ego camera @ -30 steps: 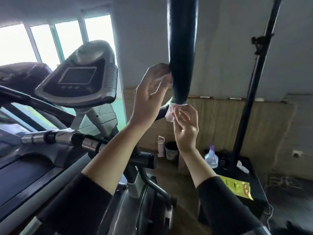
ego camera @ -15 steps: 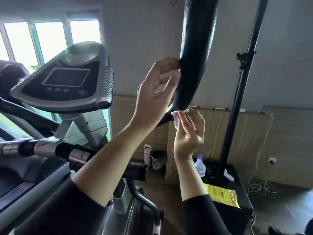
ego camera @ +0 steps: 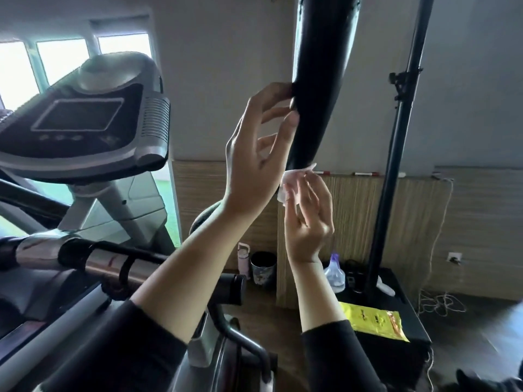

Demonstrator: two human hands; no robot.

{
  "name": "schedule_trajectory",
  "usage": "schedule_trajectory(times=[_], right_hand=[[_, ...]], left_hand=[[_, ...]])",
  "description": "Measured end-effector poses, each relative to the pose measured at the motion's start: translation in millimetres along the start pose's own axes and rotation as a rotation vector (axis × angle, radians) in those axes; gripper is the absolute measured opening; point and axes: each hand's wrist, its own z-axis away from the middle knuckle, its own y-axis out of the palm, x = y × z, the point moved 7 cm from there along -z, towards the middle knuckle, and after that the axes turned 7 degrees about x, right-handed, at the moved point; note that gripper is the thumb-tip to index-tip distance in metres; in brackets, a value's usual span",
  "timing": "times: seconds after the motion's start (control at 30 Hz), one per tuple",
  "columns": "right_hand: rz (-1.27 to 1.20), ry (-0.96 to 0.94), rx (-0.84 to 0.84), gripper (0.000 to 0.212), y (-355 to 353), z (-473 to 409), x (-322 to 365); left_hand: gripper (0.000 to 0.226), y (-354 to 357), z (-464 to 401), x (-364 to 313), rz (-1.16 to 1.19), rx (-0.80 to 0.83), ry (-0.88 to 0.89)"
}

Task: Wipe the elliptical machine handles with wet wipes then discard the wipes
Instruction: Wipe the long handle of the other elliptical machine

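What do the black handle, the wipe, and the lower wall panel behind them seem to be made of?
Black handle: likely foam or rubber sleeve; matte black with a faint sheen and slightly pitted top edge.
Wipe: thin, damp-looking nonwoven sheet; white, slightly translucent, crumpled, pinched in the right hand.
Wall panel: probably wood-look laminate or veneer; tan with fine vertical streaks. Real wood cannot be confirmed.

Both your forearms reach up from the bottom, black sleeves pushed back to mid-forearm. Your left hand [ego camera: 254, 154] is raised higher, fingers lightly curved with the fingertips [ego camera: 293, 118] touching (not wrapping) the black handle [ego camera: 319, 89]. Your right hand [ego camera: 307, 219] sits below it, pinching a white wipe [ego camera: 288, 183].
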Motion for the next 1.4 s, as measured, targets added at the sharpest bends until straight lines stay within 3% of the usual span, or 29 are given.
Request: schedule_trajectory(times=[0.8,0.97,1.13,1.4], right_hand=[[-0.005,-0.171,-0.18,0.022,-11,-61,41],[0.013,-0.149,-0.144,0.027,-14,-60,41],[-0.004,-0.148,-0.215,0.03,-24,-100,65],[0.001,-0.123,-0.089,0.034,-29,-102,69]], left_hand=[[0.024,-4,-14,-15,0.0,-0.062,0.077],[0.026,-5,-23,-25,0.001,-0.038,0.081],[0.034,-5,-33,-27,-0.015,-0.022,0.066],[0.036,-4,-38,-35,0.036,-0.015,0.041]])
